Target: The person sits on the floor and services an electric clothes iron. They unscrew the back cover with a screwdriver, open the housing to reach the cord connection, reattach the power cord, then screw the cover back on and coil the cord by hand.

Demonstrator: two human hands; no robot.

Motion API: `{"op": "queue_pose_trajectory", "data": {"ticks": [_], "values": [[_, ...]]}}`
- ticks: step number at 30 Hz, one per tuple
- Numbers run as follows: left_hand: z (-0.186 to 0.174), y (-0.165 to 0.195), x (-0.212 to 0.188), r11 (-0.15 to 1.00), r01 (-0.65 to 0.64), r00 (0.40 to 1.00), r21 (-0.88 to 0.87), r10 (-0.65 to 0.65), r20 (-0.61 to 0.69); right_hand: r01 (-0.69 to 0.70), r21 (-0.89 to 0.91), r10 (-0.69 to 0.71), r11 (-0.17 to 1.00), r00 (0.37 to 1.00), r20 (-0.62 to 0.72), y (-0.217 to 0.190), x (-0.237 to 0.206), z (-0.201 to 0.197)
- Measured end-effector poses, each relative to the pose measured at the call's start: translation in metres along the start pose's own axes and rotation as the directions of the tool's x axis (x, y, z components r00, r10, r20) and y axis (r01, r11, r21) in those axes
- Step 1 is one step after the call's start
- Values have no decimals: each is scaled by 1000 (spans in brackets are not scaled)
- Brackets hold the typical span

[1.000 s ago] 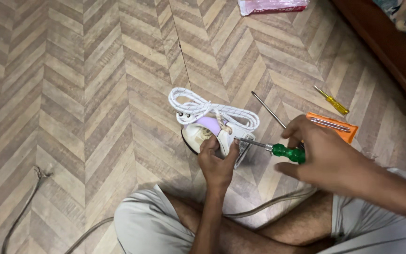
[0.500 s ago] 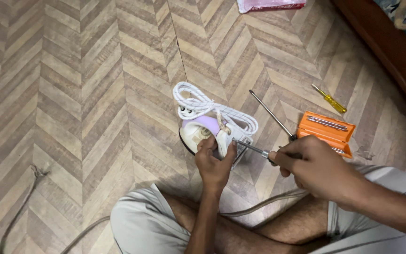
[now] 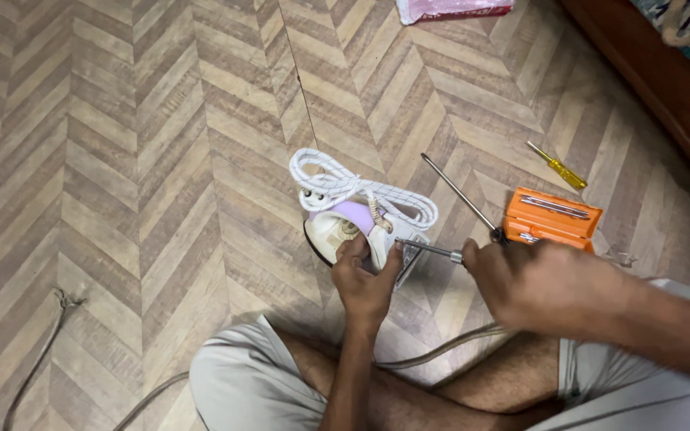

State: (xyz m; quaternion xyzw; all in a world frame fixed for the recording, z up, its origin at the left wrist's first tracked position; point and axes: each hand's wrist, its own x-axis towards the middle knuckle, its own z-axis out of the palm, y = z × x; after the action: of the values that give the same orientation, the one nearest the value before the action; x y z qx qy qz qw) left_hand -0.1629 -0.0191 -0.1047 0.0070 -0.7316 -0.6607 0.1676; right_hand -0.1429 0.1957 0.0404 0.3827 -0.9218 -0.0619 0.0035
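A white and lilac clothes iron [image 3: 343,227] lies on the wooden floor with its white braided cord [image 3: 345,185] coiled on top. My left hand [image 3: 367,279] grips the iron's near end and holds it steady. My right hand [image 3: 545,283] is closed around a screwdriver [image 3: 429,250]; its handle is hidden in my fist, and its metal shaft points left, its tip at the iron's rear just beside my left fingers.
An orange tool case [image 3: 551,217] lies right of the iron, with a long bare metal rod [image 3: 458,194] before it and a small yellow screwdriver [image 3: 557,166] beyond. A grey cable [image 3: 37,363] trails at lower left. My crossed legs fill the bottom; dark wooden furniture [image 3: 664,88] stands at upper right.
My right hand has slid left over the screwdriver, hiding its green handle, and pushed the tip closer to the iron. My left hand stays on the iron.
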Motion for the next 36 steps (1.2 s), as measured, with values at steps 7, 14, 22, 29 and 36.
{"op": "queue_pose_trajectory", "data": {"ticks": [7,14,22,29,36], "values": [[8,-1,-1,1000,-7,1000,-26,6,-29,-486,786,519,382,817,253,6,1,24],[5,1,-1,999,52,998,13,-51,-28,-228,228,261,946,957,-125,-6,-19,28],[5,1,-4,998,-57,998,-15,57,6,-877,358,558,319,479,677,1,8,-1],[6,6,2,997,32,999,-69,-33,-23,-305,583,333,753,941,62,16,2,13],[0,10,5,992,77,996,96,-72,-55,204,-227,-182,952,977,114,23,-15,24]]}}
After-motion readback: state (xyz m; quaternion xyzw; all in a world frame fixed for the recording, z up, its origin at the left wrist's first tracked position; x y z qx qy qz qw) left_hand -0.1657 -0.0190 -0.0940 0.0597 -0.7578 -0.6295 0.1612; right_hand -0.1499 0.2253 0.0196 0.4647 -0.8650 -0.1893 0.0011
